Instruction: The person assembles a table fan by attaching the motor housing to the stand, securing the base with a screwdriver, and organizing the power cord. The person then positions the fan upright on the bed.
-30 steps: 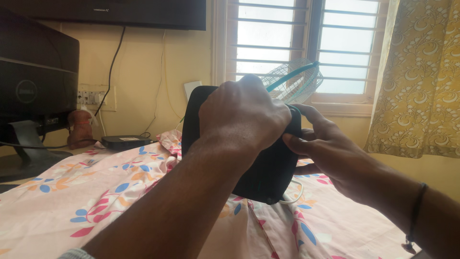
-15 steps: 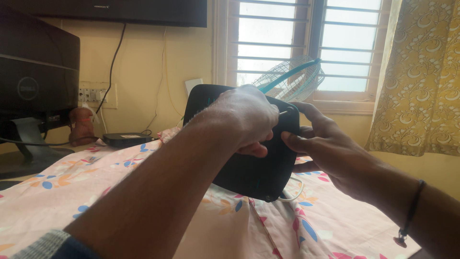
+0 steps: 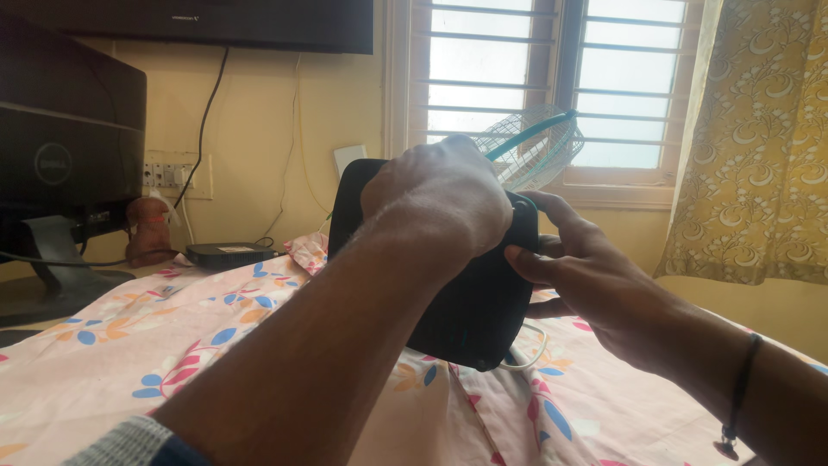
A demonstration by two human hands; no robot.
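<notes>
Your left hand (image 3: 440, 203) is clenched over the top edge of the black pouch (image 3: 470, 302), knuckles toward the camera. The fist hides the fingertips. Your right hand (image 3: 595, 276) grips the pouch's right edge, thumb on the near face, fingers wrapped behind. There's a dark band on that wrist.

The pouch is held upright in the air, above the floral sheet (image 3: 172, 345), roughly centre frame. A white cable (image 3: 530, 354) loops out under its lower right corner.

A green-rimmed mesh racket (image 3: 530, 147) pokes up behind the pouch, in front of the window (image 3: 552, 86). Can't tell whether it touches either hand.

At left: a monitor (image 3: 69, 164) on its stand, a small brown figure (image 3: 148, 229) beside it, and a flat black box (image 3: 228, 254) by the wall. The yellow curtain (image 3: 759, 138) hangs at right.
</notes>
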